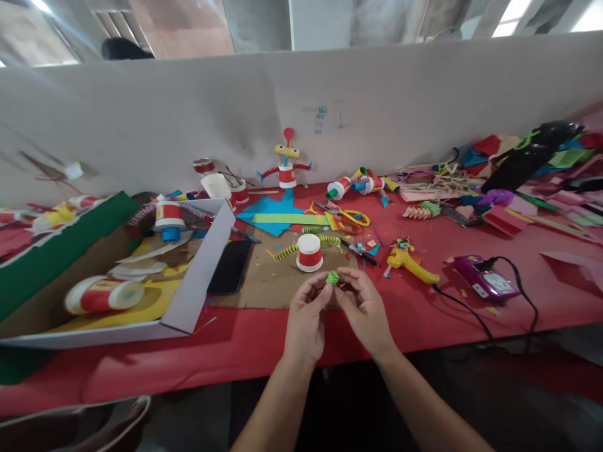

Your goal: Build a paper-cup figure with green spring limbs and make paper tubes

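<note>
Two hands, one little piece: left hand (306, 317) and right hand (366, 314) are both pinching a green accordion-folded paper strip (332, 277), which sits snug between thumbs and fingertips, toward the near edge of the cardboard sheet (268, 289), by the paper cup (309, 254).

Red-covered table (245, 342) bears: brown cardboard sheet (266, 282), just beyond the left hand (306, 314) and right hand (367, 311); open box (200, 270), left of the hands; yellow glue gun (412, 263), corded, near the right hand; purple power socket (492, 282), farther right; standing cup figure (286, 176), well beyond the hands; two lying cup figures (342, 188), beyond and rightward.
</note>
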Available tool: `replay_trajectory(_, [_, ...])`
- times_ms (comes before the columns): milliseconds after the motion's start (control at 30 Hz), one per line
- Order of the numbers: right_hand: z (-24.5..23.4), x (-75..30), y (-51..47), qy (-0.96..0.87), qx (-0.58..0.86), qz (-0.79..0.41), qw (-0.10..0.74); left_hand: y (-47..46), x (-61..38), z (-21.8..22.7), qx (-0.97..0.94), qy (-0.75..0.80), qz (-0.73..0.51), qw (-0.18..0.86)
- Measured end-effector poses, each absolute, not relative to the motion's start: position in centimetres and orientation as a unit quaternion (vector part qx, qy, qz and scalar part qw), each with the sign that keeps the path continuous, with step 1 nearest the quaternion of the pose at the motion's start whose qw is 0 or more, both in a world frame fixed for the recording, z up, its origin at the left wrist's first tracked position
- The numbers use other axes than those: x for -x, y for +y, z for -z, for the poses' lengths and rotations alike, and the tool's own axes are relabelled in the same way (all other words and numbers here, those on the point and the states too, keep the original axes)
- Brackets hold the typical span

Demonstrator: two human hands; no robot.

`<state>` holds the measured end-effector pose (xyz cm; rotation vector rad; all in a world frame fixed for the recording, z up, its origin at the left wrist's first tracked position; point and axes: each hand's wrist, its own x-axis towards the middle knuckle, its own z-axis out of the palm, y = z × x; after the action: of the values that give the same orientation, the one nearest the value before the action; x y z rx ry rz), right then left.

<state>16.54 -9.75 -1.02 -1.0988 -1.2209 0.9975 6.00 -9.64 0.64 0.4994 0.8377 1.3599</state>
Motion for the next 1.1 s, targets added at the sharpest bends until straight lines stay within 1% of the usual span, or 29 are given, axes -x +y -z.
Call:
replay_trajectory(100, [1.2,-16.7,-10.3,-0.552,0.458,-0.417,0.558,-9.9,-6.1,-0.5,-0.245,0.372,-0.604,0.661])
replay_trajectory(167, [1.1,-17.7,-10.5,-0.578,0.458,-0.388,0.552,-10.0,-6.0,-0.4,-0.248,0.375,-0.611,0.651])
replay_trajectory(233, [0.8,-19.7,-10.2,-0.623,0.487,-0.300,0.534,-9.9,-5.7,-0.2,-0.254,0.385,-0.622,0.633])
replay_trajectory(267, [0.7,-21.1,-9.8,-0.649,0.515,-0.234,0.509,-9.8,-5.4,0.0,-0.261,0.391,-0.626,0.623])
replay_trajectory(367, [0.7,-25.7,-8.1,-0.682,0.641,-0.040,0.350,-9.4,-4.5,0.7,-0.295,0.410,-0.629,0.592])
replay_trajectory(433, [1.1,-28.3,-6.9,-0.656,0.717,0.033,0.233,-9.0,-3.9,1.3,-0.310,0.417,-0.635,0.572])
replay_trajectory(500, [1.5,-29.9,-6.0,-0.637,0.756,0.058,0.142,-8.7,-3.5,1.9,-0.302,0.417,-0.648,0.562])
replay_trajectory(600, [2.0,-30.7,-5.2,-0.641,0.763,0.053,0.069,-8.3,-3.2,2.5,-0.277,0.405,-0.665,0.563])
replay_trajectory(700, [2.3,-31.0,-4.5,-0.653,0.755,0.044,0.048,-8.3,-3.1,2.6,-0.283,0.406,-0.672,0.551])
replay_trajectory(867, [2.6,-32.0,-3.3,-0.670,0.739,0.044,0.052,-8.4,-3.2,2.3,-0.311,0.444,-0.670,0.507])
replay_trajectory(1100, [1.8,-32.8,-4.2,-0.677,0.732,0.059,0.055,-8.5,-3.3,2.2,-0.316,0.429,-0.676,0.509])
